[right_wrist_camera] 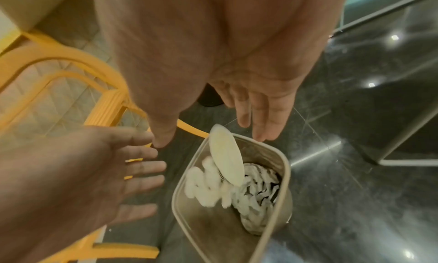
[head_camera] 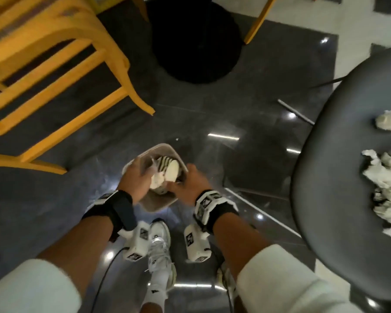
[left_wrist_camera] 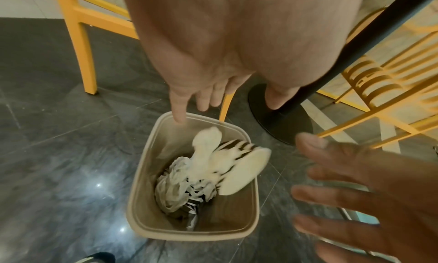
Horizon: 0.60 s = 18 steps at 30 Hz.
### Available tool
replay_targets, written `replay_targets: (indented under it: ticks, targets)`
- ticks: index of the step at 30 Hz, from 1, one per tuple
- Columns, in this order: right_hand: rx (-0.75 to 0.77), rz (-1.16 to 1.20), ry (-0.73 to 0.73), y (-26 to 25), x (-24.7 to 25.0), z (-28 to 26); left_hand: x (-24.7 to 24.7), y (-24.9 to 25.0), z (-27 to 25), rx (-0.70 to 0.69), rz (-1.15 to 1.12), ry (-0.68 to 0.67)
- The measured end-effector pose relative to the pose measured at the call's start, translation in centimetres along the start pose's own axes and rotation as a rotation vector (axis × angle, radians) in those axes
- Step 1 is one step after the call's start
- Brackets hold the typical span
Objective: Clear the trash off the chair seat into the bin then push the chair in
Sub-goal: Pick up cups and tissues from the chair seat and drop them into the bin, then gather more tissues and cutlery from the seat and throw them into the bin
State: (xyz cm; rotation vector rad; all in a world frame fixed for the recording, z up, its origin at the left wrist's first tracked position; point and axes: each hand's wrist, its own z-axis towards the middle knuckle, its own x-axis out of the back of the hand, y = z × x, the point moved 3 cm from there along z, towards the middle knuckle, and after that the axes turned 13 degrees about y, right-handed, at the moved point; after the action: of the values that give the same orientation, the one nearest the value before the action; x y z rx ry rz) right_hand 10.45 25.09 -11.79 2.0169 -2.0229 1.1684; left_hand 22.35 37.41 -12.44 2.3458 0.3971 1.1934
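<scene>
A dark chair seat [head_camera: 339, 136] at three o'clock holds crumpled tissues [head_camera: 386, 168], so the clearing step looks partly done: one load is going into the bin [head_camera: 155, 205], near six o'clock on the floor [head_camera: 212, 123], and more remains. The next move likely calls for a turn back to the seat to gather those tissues, with the push-in last. Both arms reach down over the bin's mouth. The left hand [head_camera: 137, 180] and right hand [head_camera: 186, 182] flank it, fingers [left_wrist_camera: 176, 106] spread and straight, holding nothing. Between them a paper cup [left_wrist_camera: 244, 170] and tissue wad [left_wrist_camera: 206, 166], blurred, tip into the bin onto trash already there.
</scene>
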Motion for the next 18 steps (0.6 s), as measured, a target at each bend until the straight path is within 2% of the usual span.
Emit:
replay_targets:
  ticks: [3, 7, 12, 15, 18]
  targets:
    - [0.041, -0.074, 0.030, 2.0, 1.8, -0.5, -0.8, -0.3, -0.2, -0.044, 0.189, -0.048]
    - [0.040, -0.060, 0.051, 4.7, 7.8, -1.8, -1.5, 2.1, -0.8, -0.123, 0.245, -0.171]
    - [-0.027, 0.120, 0.278, 9.2, 17.7, -2.7, -4.3, 11.6, -2.1, -0.295, 0.204, -0.122]
    - [-0.029, 0.226, 0.428, 13.1, 22.7, -3.7, -8.4, 18.6, -4.1, -0.380, 0.154, -0.193]
    - [-0.082, 0.276, 0.493, 17.8, 26.9, -5.4, -13.3, 26.1, -7.1, -0.501, 0.164, -0.222]
